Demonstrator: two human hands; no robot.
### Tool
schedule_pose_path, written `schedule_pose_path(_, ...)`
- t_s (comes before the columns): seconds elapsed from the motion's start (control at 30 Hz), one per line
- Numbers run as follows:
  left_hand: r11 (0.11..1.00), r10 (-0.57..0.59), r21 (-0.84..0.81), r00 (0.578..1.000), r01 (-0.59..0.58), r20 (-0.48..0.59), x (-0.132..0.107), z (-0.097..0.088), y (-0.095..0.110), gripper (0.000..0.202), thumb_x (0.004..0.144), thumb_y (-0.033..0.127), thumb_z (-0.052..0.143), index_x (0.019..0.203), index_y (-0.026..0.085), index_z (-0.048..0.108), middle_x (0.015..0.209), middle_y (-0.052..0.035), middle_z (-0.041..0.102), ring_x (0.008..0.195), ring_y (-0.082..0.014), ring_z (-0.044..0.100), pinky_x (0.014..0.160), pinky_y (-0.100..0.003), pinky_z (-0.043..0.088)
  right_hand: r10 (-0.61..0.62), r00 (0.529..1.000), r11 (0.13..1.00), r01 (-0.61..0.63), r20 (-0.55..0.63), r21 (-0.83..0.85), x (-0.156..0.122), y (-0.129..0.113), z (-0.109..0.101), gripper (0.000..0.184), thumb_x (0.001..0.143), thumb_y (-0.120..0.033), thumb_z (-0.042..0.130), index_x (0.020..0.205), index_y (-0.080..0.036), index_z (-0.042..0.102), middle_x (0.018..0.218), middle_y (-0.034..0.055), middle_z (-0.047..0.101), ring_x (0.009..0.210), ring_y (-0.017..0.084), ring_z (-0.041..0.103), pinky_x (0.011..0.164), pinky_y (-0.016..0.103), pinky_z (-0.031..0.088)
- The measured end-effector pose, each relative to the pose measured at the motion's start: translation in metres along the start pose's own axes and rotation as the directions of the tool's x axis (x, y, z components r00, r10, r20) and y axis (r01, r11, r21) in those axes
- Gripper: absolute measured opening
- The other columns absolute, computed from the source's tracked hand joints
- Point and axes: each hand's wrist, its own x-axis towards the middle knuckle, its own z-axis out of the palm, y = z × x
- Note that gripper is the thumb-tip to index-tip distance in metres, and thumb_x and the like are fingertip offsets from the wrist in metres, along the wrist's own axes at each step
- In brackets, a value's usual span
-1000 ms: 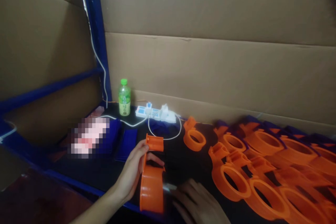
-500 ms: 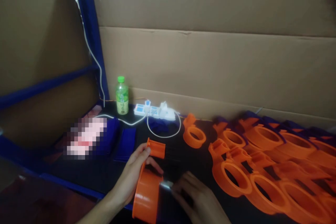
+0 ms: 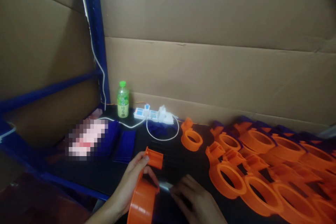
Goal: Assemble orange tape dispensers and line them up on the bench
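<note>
Low in the view, my left hand [image 3: 134,176] grips an orange plastic tape dispenser body [image 3: 143,201] by the narrow part between its wide ring and the small end piece. The ring's lower part runs out of the frame. My right hand [image 3: 193,197], dark and slightly blurred, is closed with its fingertips at a small shiny strip [image 3: 166,186]. That strip looks metallic and lies close to the ring's upper right rim; whether it touches the rim I cannot tell.
Rows of orange dispenser bodies [image 3: 232,182] cover the table's right side. One more body [image 3: 192,140] stands apart near a white power strip [image 3: 154,114] with a looped cable. A green-capped bottle [image 3: 123,100], blue flat pieces [image 3: 125,146] and a blue frame post [image 3: 97,35] are at left.
The camera view has shifted, so the background sits slightly lower. Both hands keep their holds, and the dispenser body appears a little lower and further left, with the shiny strip still beside its rim.
</note>
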Motion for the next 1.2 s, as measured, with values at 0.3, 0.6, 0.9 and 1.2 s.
schedule_pose_path(0.3,0.999,0.004,0.034,1.000,-0.003,-0.027,-0.004,-0.001,0.002,0.028,0.091,0.046,0.053,0.097,0.019,0.055,0.058,-0.0052,0.071,0.050,-0.0211,0.067,0.050,-0.027,0.048,0.110,0.994,0.993,-0.111,-0.015,-0.043,-0.001,-0.004,0.002,0.010,0.082,-0.014,0.056,0.077,-0.020,0.063,0.084,0.0030,0.064,0.079,0.017,0.062,0.068,0.025,0.048)
schedule_pose_path(0.6,0.998,0.022,0.058,0.999,-0.020,-0.027,-0.013,0.002,0.006,0.030,0.093,0.045,0.049,0.103,0.018,0.057,0.058,-0.0054,0.071,0.048,-0.0197,0.066,0.049,-0.026,0.047,0.218,0.974,0.972,-0.222,0.063,0.075,0.005,0.002,-0.004,0.010,0.079,-0.018,0.058,0.078,-0.021,0.068,0.085,0.0022,0.067,0.076,0.015,0.062,0.065,0.023,0.045)
schedule_pose_path(0.9,0.998,-0.001,0.062,1.000,0.002,-0.017,-0.011,0.001,0.004,0.030,0.093,0.044,0.050,0.104,0.018,0.057,0.059,-0.0048,0.071,0.047,-0.0189,0.066,0.047,-0.025,0.048,0.249,0.961,0.957,-0.263,0.123,0.119,0.006,0.011,-0.001,0.011,0.076,-0.013,0.058,0.074,-0.018,0.067,0.079,0.0021,0.066,0.070,0.013,0.058,0.062,0.021,0.039)
schedule_pose_path(1.2,0.999,0.006,0.048,1.000,-0.007,0.014,0.003,-0.014,-0.012,0.033,0.091,0.049,0.050,0.100,0.018,0.057,0.057,-0.0054,0.071,0.045,-0.0213,0.066,0.044,-0.026,0.047,0.243,0.968,0.946,-0.250,0.061,0.208,0.014,0.002,-0.016,0.007,0.082,-0.018,0.055,0.078,-0.018,0.061,0.081,0.0016,0.062,0.073,0.014,0.056,0.066,0.023,0.040)
